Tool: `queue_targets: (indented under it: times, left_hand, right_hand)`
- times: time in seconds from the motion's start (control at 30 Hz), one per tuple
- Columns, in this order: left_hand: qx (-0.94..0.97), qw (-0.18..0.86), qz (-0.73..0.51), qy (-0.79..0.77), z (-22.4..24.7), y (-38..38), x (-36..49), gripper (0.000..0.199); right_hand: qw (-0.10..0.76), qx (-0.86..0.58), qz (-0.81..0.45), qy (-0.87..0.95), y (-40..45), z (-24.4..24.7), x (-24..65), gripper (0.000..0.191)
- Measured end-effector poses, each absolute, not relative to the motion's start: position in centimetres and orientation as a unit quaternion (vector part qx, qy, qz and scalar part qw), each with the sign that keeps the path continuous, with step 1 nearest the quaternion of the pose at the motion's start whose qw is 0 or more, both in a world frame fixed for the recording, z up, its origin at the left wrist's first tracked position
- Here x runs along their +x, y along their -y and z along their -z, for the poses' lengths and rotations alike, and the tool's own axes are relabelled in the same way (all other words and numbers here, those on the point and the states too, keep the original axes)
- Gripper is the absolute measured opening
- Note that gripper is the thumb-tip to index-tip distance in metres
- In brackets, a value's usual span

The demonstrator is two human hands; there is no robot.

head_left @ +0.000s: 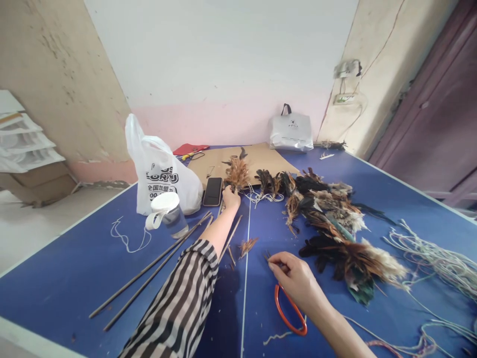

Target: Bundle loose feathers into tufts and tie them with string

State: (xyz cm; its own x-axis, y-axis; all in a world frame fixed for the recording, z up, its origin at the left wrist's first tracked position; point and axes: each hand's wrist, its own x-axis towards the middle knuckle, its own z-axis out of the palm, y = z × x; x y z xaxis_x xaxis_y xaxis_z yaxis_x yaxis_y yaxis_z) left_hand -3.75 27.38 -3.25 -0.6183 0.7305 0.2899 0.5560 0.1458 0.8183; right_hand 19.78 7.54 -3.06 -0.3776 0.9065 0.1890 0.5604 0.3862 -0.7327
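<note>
My left hand (231,197) reaches forward, its fingers closed at the base of a brown feather bundle (237,173) near the cardboard sheet. Nearer to me, my right hand (294,276) is held in a pinch over the blue table; a small dark tip shows at its fingertips, too small to name. Just below that hand lies an orange-handled tool (289,313), partly hidden by the hand. A small tuft of brown feathers (247,246) rests between my two arms. To the right is a large pile of dark, brown and white feathers (335,219).
Long thin sticks (149,271) lie at the left, near a lidded cup (173,219), a white plastic bag (164,174) and a phone (212,192). Tangled string (439,258) covers the right side. A silver bag (291,132) stands at the back.
</note>
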Motion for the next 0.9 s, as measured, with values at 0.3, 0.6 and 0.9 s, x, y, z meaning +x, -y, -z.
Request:
queue_targets:
  times: [0.3, 0.6, 0.9]
  left_hand:
    - [0.48, 0.042, -0.343, -0.806, 2.5, -23.6, -7.7, 0.018]
    - [0.458, 0.069, -0.271, -0.844, 3.0, -23.9, -7.5, 0.017]
    - [0.452, 0.092, -0.339, -0.82, -0.9, -21.9, -10.1, 0.015]
  right_hand:
    - [0.308, -0.464, -0.275, 0.783, -7.5, 3.1, 19.8, 0.018]
    - [0.278, -0.466, -0.224, 0.81, -7.2, 2.8, 20.0, 0.022]
    - [0.262, -0.465, -0.235, 0.813, -7.1, 2.8, 19.7, 0.025]
